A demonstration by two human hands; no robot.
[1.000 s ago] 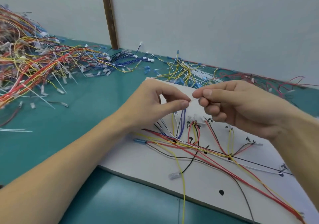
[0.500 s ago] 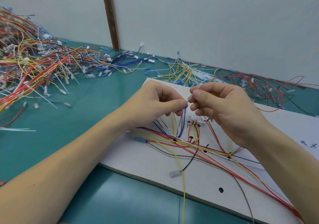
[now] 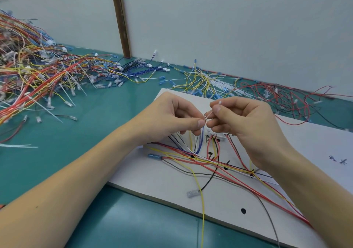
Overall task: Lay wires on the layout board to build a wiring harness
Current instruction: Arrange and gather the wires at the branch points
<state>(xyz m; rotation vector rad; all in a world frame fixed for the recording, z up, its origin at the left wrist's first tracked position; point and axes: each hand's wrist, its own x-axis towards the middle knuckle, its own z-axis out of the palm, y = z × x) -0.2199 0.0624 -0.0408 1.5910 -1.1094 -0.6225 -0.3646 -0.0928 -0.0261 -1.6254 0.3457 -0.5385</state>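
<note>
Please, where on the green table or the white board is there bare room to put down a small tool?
Bare green table lies between the big wire pile and the left forearm. The white board is bare at its near left corner, and at its right by the handwritten marks. The board's middle, below both hands, is crowded with laid wires.

Harness part-laid on board.
White board lay flat on the green bench; red, yellow, black, white and blue wires fanned across it, a thin white tie was pinched above them.
</note>
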